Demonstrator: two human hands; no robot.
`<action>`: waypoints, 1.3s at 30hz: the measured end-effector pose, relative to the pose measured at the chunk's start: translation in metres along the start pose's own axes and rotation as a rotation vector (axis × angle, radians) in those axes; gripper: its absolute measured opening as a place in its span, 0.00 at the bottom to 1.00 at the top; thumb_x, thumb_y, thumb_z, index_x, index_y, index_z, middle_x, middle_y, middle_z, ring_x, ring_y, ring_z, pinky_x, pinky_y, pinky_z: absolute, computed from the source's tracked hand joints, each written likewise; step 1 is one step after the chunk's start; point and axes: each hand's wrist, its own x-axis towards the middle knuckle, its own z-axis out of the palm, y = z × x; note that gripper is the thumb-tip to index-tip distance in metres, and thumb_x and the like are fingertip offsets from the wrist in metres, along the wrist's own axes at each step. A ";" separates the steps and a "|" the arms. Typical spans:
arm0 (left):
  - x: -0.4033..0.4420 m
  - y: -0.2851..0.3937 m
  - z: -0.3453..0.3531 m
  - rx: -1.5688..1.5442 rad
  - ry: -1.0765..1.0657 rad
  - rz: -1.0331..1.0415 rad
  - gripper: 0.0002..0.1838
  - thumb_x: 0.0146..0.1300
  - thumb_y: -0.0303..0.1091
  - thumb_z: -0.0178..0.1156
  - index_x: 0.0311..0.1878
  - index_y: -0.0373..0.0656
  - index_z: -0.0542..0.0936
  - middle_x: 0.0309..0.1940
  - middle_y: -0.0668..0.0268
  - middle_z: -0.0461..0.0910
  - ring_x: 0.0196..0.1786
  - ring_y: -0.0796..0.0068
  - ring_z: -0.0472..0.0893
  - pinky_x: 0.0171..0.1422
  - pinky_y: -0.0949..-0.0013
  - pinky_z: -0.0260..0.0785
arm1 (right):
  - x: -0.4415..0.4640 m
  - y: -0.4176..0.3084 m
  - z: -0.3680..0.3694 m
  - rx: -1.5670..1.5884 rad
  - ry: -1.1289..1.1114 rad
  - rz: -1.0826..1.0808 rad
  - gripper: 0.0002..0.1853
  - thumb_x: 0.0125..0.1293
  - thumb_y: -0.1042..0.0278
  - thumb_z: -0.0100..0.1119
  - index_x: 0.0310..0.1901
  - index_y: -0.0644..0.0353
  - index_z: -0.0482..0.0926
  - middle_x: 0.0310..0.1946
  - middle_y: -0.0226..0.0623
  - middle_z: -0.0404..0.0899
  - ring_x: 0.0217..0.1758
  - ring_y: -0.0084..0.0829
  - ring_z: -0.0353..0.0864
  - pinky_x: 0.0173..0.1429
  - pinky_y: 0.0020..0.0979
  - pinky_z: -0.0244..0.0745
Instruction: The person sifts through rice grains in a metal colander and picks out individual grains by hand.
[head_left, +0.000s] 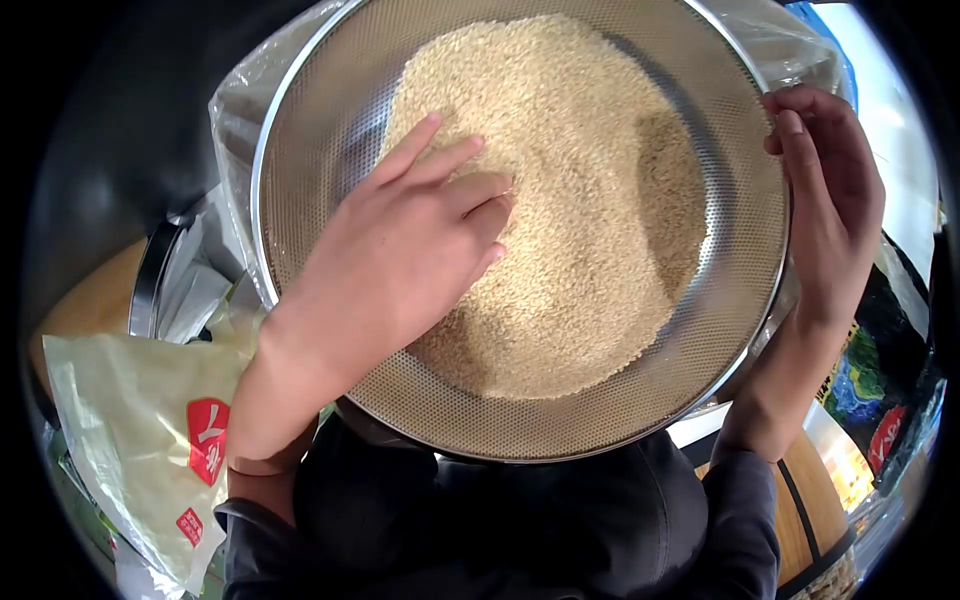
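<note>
Touching the pale grains [570,240] heaped inside the round mesh sieve [330,90], the left hand [415,220] spreads its fingers. The right hand [825,165] pinches at the sieve's rim, well apart from the left.

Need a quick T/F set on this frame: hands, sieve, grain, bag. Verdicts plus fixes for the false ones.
1. The left hand is over the grain in the mesh sieve. True.
2. Grain covers the sieve's mesh right out to the rim. False: bare mesh shows around much of the pile.
3. The right hand is at the sieve's rim. True.
4. Both hands are gloved. False: both are bare.
5. The pale bag with red labels is beside the right forearm. False: it is by the left forearm.
</note>
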 end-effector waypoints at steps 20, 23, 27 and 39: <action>0.008 -0.016 0.009 0.194 0.169 -0.143 0.12 0.64 0.27 0.64 0.50 0.43 0.86 0.45 0.65 0.83 0.49 0.58 0.83 0.57 0.59 0.76 | -0.016 -0.006 0.013 -0.209 -0.235 -0.052 0.12 0.76 0.82 0.56 0.58 0.69 0.80 0.54 0.37 0.83 0.54 0.25 0.81 0.63 0.27 0.75; 0.008 -0.017 0.015 0.154 0.178 -0.116 0.13 0.67 0.30 0.63 0.54 0.46 0.86 0.43 0.63 0.83 0.45 0.57 0.84 0.52 0.59 0.78 | -0.016 -0.001 0.011 -0.244 -0.234 -0.093 0.12 0.77 0.81 0.55 0.58 0.68 0.80 0.55 0.38 0.83 0.58 0.27 0.82 0.65 0.28 0.75; 0.007 -0.005 0.016 -0.071 -0.012 -0.150 0.16 0.72 0.35 0.61 0.60 0.48 0.84 0.38 0.59 0.85 0.40 0.53 0.85 0.46 0.55 0.79 | -0.015 -0.001 0.007 -0.360 -0.284 -0.125 0.13 0.77 0.79 0.57 0.59 0.67 0.80 0.56 0.38 0.83 0.61 0.28 0.82 0.66 0.28 0.75; 0.008 -0.013 0.008 -0.008 0.130 -0.331 0.18 0.72 0.38 0.61 0.62 0.49 0.83 0.41 0.55 0.88 0.41 0.51 0.88 0.48 0.55 0.80 | -0.014 0.001 0.004 -0.417 -0.325 -0.122 0.12 0.78 0.77 0.56 0.59 0.65 0.81 0.55 0.37 0.83 0.61 0.28 0.82 0.67 0.29 0.75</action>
